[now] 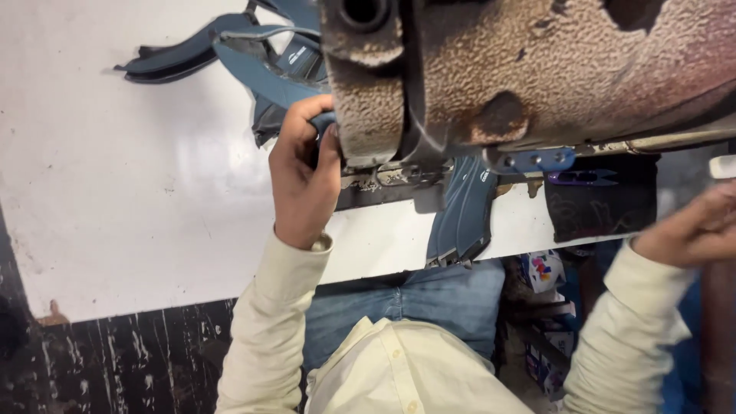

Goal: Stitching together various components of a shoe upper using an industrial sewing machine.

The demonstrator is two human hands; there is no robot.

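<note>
Fabric [276,80] lies pinched under left hand [303,180] beside sewing machine [537,69].

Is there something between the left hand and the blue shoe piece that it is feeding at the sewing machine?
Nothing visible. The left hand already grips the blue shoe piece beside the rusty sewing machine head. The right hand is blurred, far right.

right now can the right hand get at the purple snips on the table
Probably yes. The right hand hovers by the table's right edge, and the purple snips lie just up and left of it on a dark mat. The machine overhangs them closely, so the hand would have to come in low.
</note>
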